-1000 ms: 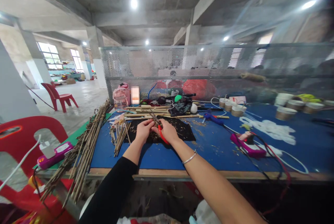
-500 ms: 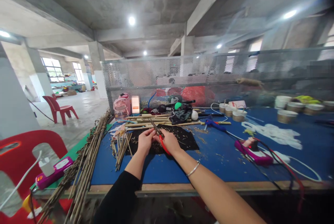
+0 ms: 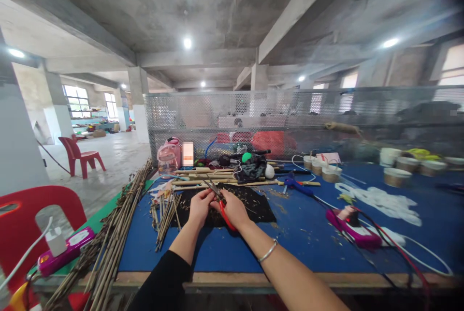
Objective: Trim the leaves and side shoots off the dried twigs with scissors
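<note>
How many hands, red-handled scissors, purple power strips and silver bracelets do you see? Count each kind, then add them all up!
Hands: 2 (left hand, right hand)
Red-handled scissors: 1 pair
Purple power strips: 2 (left power strip, right power strip)
Silver bracelet: 1
Total: 6

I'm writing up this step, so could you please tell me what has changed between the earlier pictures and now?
Mainly the head camera's view has tilted up, so the bench sits lower in the picture. Nothing was visibly taken up or let go. The right hand still holds the scissors, the left hand stays close by over the black cloth, and the short sticks lie as before.
</note>
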A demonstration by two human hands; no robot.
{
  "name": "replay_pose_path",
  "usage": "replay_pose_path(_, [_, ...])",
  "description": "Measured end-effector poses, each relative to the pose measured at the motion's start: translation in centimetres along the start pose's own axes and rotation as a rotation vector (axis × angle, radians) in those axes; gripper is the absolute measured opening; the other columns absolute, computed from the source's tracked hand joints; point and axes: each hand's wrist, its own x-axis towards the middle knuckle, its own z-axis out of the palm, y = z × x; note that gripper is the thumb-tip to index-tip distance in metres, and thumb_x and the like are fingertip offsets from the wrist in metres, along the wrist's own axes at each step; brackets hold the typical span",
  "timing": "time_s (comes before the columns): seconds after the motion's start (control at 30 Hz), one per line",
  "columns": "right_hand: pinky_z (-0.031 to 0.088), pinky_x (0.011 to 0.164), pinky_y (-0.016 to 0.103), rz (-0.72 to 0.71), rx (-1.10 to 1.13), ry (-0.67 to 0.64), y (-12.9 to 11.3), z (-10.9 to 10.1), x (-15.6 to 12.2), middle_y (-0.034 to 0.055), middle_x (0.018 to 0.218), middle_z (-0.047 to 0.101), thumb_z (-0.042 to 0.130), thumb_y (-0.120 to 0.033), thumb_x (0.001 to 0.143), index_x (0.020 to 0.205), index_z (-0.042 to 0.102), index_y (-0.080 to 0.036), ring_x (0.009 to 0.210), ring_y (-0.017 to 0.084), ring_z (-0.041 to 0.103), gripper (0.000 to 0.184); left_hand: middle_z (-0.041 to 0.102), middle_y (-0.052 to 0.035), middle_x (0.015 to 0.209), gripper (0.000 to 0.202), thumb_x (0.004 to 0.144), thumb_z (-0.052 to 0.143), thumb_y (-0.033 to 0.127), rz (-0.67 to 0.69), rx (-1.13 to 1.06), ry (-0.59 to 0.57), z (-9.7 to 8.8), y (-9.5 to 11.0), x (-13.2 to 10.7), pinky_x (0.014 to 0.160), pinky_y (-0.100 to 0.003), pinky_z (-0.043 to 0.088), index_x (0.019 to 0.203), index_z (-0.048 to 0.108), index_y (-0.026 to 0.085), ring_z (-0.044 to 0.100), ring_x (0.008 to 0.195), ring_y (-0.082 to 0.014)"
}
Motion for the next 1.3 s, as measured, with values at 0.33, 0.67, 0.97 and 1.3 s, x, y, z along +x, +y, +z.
replay_pose_path(0.33, [0.041,0.069,0.024,0.026,0.003,0.003,-0.38,-0.27,-0.12,0.0060,0.089,0.067,0.049,-0.051,0.081,0.098,0.057,-0.022,0.085,0.019,0.062,0.034,0.064,-0.0031,0.062,0.036,0.052,0.075,0.041,-0.039,0.043,-0.012,0.20,0.13,-0.51,0.052,-0.022,0.044,0.073,0.068,0.012,0.053,0.049,-0.0097])
replay_pose_path(0.67, [0.041,0.073,0.026,0.017,-0.086,-0.016,-0.21,-0.11,-0.04,0.0077,0.099,0.063,0.053,-0.057,0.075,0.105,0.054,-0.021,0.093,0.021,0.060,0.047,0.062,-0.0023,0.060,0.034,0.055,0.072,0.041,0.023,0.093,0.062,-0.20,0.05,-0.19,0.050,-0.020,0.040,0.071,0.067,0.011,0.052,0.051,-0.0095])
replay_pose_path(0.97, [0.040,0.069,0.024,0.044,-0.069,-0.061,-0.28,-0.35,0.04,0.0058,0.093,0.066,0.047,-0.056,0.079,0.103,0.057,-0.023,0.088,0.020,0.061,0.041,0.061,-0.0020,0.059,0.034,0.055,0.072,0.038,0.038,0.154,0.043,-0.06,0.19,-0.34,0.047,-0.019,0.038,0.073,0.067,0.010,0.049,0.047,-0.0080])
replay_pose_path(1.3, [0.039,0.064,0.024,0.113,-0.094,-0.072,-0.32,-0.54,0.14,0.0073,0.090,0.068,0.044,-0.058,0.080,0.104,0.058,-0.022,0.086,0.021,0.063,0.046,0.062,-0.0027,0.061,0.033,0.055,0.073,0.036,-0.057,0.069,0.060,0.12,0.22,-0.32,0.048,-0.019,0.040,0.074,0.067,0.010,0.049,0.046,-0.0064])
